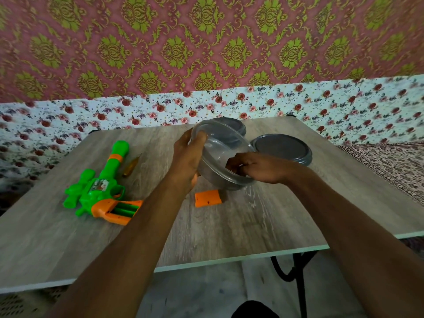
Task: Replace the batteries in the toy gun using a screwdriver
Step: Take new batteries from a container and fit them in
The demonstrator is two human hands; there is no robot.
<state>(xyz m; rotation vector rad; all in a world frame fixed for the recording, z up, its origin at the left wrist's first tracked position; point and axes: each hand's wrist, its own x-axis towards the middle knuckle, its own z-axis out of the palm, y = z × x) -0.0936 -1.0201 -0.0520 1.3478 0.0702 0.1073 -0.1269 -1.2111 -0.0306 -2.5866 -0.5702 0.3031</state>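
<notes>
A green and orange toy gun (pixel 101 189) lies on the left of the wooden table (pixel 252 226), its battery slot uncovered. The orange battery cover (pixel 207 198) lies loose near the table's middle. A screwdriver with an amber handle (pixel 131 167) rests just right of the gun's barrel. My left hand (pixel 188 154) grips the rim of a clear plastic bowl (pixel 220 148) and holds it tilted toward me above the table. My right hand (pixel 254 169) reaches into the bowl with its fingers curled; what they hold is hidden.
A grey round lid (pixel 283 149) lies on the table right of the bowl, and another grey container (pixel 231 127) sits behind it. A floral cloth (pixel 344 106) hangs beyond the far edge. A black table leg (pixel 298 271) shows below the near edge.
</notes>
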